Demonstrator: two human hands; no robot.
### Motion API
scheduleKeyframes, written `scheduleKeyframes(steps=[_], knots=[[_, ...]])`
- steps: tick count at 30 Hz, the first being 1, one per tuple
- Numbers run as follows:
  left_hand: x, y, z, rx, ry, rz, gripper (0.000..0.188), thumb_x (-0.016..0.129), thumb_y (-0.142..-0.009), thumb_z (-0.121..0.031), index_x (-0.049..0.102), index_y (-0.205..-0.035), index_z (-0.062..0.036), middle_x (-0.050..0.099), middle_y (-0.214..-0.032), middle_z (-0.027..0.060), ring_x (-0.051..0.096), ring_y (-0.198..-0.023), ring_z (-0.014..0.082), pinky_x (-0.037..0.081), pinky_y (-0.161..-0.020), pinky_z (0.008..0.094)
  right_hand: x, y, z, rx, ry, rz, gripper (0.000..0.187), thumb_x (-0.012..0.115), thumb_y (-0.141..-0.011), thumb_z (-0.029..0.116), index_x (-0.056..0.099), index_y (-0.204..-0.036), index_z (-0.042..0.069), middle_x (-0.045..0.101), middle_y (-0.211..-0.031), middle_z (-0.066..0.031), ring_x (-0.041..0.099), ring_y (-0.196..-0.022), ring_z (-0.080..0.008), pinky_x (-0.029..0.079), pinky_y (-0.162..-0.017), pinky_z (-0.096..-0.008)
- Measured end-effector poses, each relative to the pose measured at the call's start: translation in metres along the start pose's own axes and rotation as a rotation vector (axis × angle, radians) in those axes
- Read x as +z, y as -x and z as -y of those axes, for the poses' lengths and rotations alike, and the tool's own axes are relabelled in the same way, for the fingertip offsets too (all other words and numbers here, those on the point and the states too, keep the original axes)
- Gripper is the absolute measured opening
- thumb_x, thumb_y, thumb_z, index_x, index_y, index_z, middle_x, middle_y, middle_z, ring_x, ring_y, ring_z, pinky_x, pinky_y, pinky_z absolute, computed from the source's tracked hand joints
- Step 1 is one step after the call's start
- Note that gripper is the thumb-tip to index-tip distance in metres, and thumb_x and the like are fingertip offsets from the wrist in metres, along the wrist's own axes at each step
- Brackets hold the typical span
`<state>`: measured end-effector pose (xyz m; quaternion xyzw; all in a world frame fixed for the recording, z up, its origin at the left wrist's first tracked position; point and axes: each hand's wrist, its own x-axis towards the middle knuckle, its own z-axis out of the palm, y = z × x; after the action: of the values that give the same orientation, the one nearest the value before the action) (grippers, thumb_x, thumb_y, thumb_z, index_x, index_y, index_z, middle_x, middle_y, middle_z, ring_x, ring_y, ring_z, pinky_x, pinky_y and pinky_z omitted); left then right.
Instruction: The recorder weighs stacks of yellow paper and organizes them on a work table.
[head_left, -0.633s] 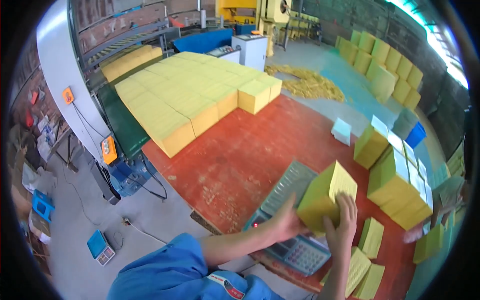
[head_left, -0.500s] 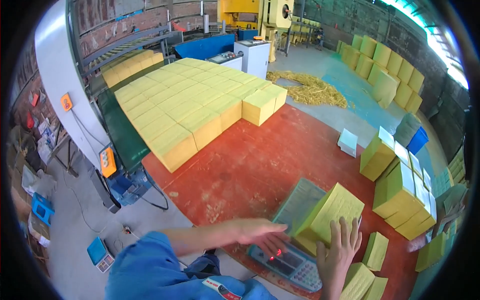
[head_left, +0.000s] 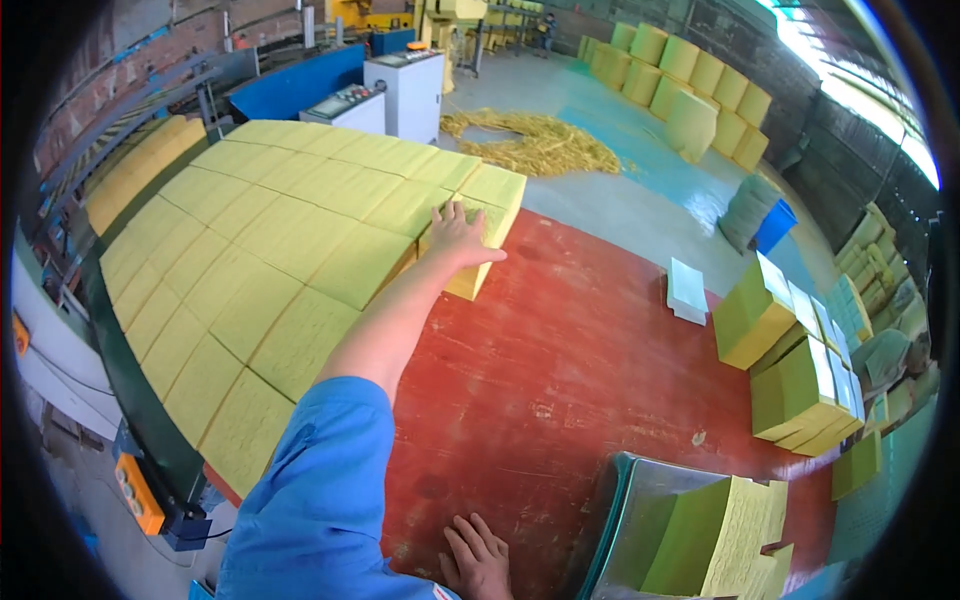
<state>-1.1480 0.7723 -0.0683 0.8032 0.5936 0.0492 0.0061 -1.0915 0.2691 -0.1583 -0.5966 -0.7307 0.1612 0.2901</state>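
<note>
My left hand [head_left: 462, 240] reaches out to the far corner of a slab of yellow paper blocks [head_left: 270, 240]. Its fingers lie spread on top of an end block [head_left: 467, 283], with the thumb out past the block's right side. Close to my body, my right hand [head_left: 478, 558] rests palm down on the red table [head_left: 540, 380], fingers loosely apart and holding nothing. Right of it stands a scale [head_left: 618, 492] with a clear-edged platform. A yellow block [head_left: 715, 535] sits on the scale, its lower part cut off by the frame edge.
Wrapped yellow blocks with white tops [head_left: 800, 400] stand along the table's right side, near a small white stack of sheets [head_left: 686, 290]. Beyond lie a straw-coloured heap [head_left: 535, 145], a blue bin [head_left: 775, 225] and a grey control cabinet [head_left: 408, 95]. An orange switch box [head_left: 138, 493] sits lower left.
My left hand has gone from above the scale to the far end block. My right hand has left the block on the scale and now lies on the table. The view has swung.
</note>
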Motion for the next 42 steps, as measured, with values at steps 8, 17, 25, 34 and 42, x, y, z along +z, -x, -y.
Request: scheduleKeyframes(steps=[8, 17, 25, 34, 42], knots=[[0.011, 0.101, -0.007, 0.462, 0.055, 0.106, 0.089, 0.062, -0.078, -0.048, 0.029, -0.153, -0.0125, 0.021, -0.156, 0.0280, 0.016, -0.148, 0.0384, 0.013, -0.120, 0.0502, 0.000, 0.002, -0.008, -0.003, -0.127, -0.053, 0.045, 0.072, -0.073, 0.005, 0.062, -0.117, 0.004, 0.057, -0.129, -0.0177, 0.052, -0.124, -0.0402, 0.042, -0.104, -0.0471], [-0.068, 0.433, -0.034, 1.147, 0.070, 0.346, 0.087, 0.069, -0.070, -0.021, 0.035, -0.149, -0.0152, 0.021, -0.158, 0.0209, 0.015, -0.148, 0.0377, 0.012, -0.119, 0.0572, -0.132, 0.001, 0.028, -0.094, -0.077, -0.452, 0.057, 0.067, -0.077, 0.000, 0.051, -0.131, 0.000, 0.058, -0.128, -0.0235, 0.054, -0.120, -0.0433, 0.044, -0.102, -0.0474], [0.021, 0.688, -0.060, -0.688, 1.616, -0.296, 0.086, 0.051, -0.091, -0.054, 0.015, -0.156, -0.0125, 0.011, -0.162, 0.0161, 0.011, -0.149, 0.0375, 0.008, -0.113, 0.0664, -0.086, 0.087, 0.016, 0.058, -0.490, 0.102, 0.057, 0.064, -0.086, 0.029, 0.048, -0.132, 0.000, 0.058, -0.123, -0.0253, 0.057, -0.113, -0.0416, 0.048, -0.093, -0.0467], [0.022, 0.669, -0.108, -0.535, 2.148, -0.012, 0.059, 0.057, -0.096, -0.042, 0.044, -0.140, -0.0058, 0.053, -0.138, 0.0117, 0.050, -0.127, 0.0230, 0.039, -0.107, 0.0406, -0.075, 0.151, 0.036, 0.015, -0.332, -0.114, 0.068, 0.072, -0.080, 0.030, 0.044, -0.134, -0.001, 0.056, -0.118, -0.0248, 0.055, -0.113, -0.0400, 0.049, -0.093, -0.0465], [0.019, 0.698, -0.094, -0.563, 2.182, 0.153, 0.053, 0.055, -0.097, -0.033, 0.045, -0.139, -0.0040, 0.057, -0.134, 0.0117, 0.056, -0.121, 0.0242, 0.044, -0.103, 0.0404, -0.098, 0.197, 0.004, 0.315, -0.586, -0.017, 0.057, 0.062, -0.094, 0.032, 0.045, -0.135, -0.003, 0.057, -0.124, -0.0203, 0.061, -0.109, -0.0261, 0.050, -0.088, -0.0359]])
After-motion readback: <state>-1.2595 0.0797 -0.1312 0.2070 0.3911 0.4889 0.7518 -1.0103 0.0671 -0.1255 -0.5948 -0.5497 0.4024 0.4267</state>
